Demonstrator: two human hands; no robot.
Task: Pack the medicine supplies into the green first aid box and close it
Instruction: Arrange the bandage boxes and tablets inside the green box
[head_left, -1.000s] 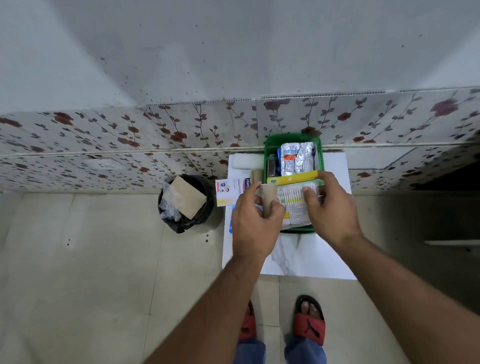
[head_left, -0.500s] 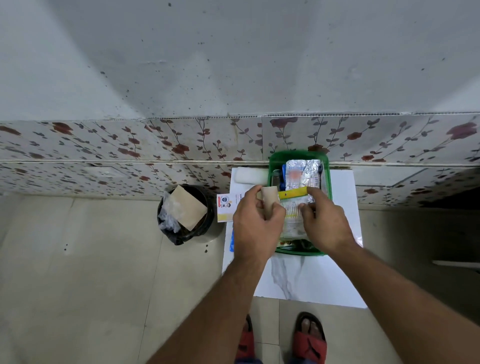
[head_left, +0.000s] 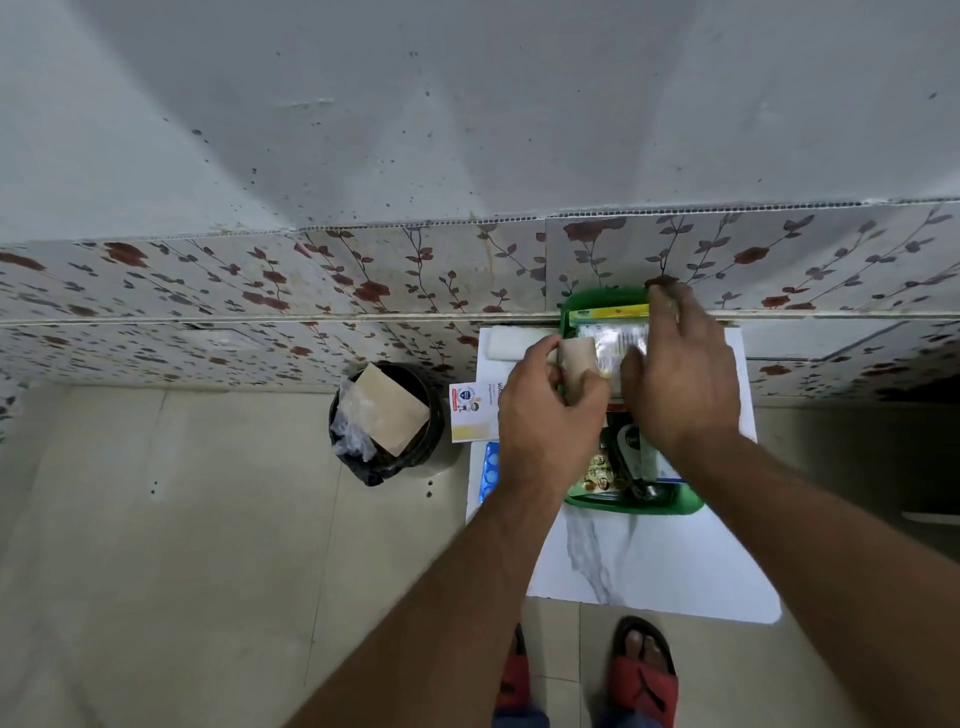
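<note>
The green first aid box (head_left: 631, 503) stands open on the white table (head_left: 644, 566), its far end against the floral wall. The left hand (head_left: 545, 410) has its fingers closed around a tan bandage roll (head_left: 576, 361) at the box's left rim. The right hand (head_left: 675, 374) lies flat, fingers spread, pressing a clear packet with a yellow strip (head_left: 610, 332) into the box. Leaflets (head_left: 470, 410) lie left of the box; a black bin (head_left: 384, 421) stands on the floor.

Open green plastic first aid box (head_left: 631, 506) crowded: left hand (head_left: 550, 410) and right hand (head_left: 678, 374) cover middle and far end. Near end shows packed supplies. White marble-patterned tabletop (head_left: 649, 561) bare toward viewer. Black round waste bin (head_left: 384, 421) stands left, apart.
</note>
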